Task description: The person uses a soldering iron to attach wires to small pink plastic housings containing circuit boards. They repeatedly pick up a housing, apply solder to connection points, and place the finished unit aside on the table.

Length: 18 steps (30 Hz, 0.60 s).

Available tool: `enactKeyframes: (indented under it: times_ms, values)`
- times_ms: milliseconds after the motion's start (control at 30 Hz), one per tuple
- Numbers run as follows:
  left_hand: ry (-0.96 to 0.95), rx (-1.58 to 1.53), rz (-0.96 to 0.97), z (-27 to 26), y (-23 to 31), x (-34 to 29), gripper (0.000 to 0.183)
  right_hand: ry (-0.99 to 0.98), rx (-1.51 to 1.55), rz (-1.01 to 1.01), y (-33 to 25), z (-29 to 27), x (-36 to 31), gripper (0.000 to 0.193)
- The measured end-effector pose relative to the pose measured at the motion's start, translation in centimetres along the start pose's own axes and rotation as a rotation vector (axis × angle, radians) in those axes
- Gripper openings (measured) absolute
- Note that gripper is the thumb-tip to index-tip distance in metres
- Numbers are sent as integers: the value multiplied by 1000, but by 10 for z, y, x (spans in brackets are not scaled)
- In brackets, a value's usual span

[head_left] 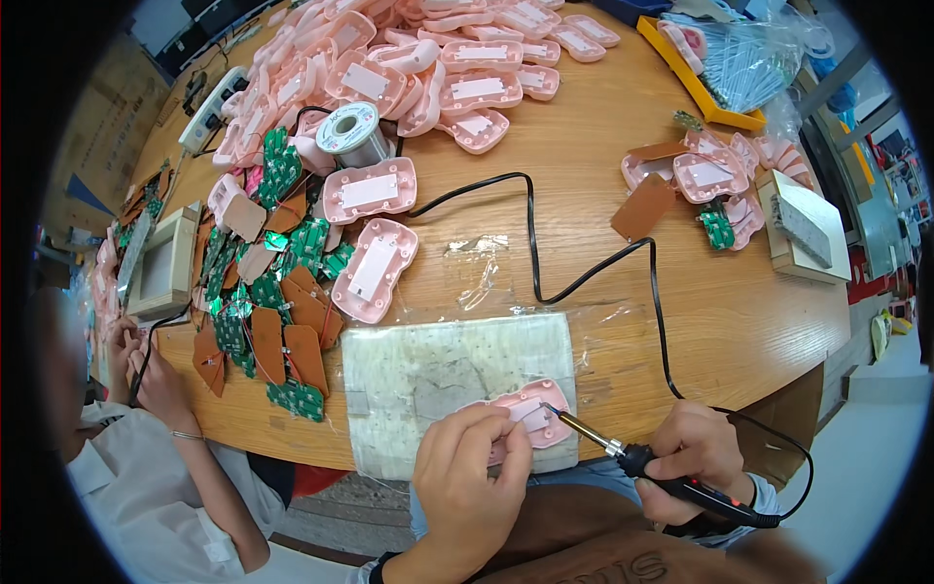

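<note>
A pink plastic shell (pixel 551 393) lies face up on a worn, pale mat (pixel 389 389) at the table's near edge. My left hand (pixel 472 477) is closed over the shell's left part, fingers curled and thumb near the index finger; anything small between them is hidden. In my right hand (pixel 696 448) is a soldering iron (pixel 642 461), gripped by its black handle. Its tip meets or hovers just over the shell's upper inside; contact is too fine to tell. From the handle a black cord (pixel 533 234) winds back across the table.
Many pink shells (pixel 477 90) are heaped at the back, beside a solder wire spool (pixel 350 131). Green circuit boards and brown plates (pixel 268 341) pile up left. More shells (pixel 710 170) and a box with a grey block (pixel 803 234) stand right. A co-worker's hands (pixel 161 384) are at left.
</note>
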<state>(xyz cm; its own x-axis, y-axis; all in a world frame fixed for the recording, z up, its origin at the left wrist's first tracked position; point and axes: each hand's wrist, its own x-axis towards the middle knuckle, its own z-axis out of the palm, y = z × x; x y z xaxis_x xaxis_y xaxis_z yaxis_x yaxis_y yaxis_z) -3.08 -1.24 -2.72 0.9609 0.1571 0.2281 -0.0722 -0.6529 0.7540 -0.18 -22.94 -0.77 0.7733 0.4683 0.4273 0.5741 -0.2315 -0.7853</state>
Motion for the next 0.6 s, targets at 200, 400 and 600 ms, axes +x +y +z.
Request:
enactKeyframes:
  times_ms: [200,400,600]
  values:
    - [0,18,0,-1,0,0,10,-21,1,-11,1,-1,1,27]
    - [20,27,5,2,-2,-1,18,-25,15,-13,2,1,2,23]
    - [21,33,13,3,-2,0,17,-83,-41,-60,2,1,5,22]
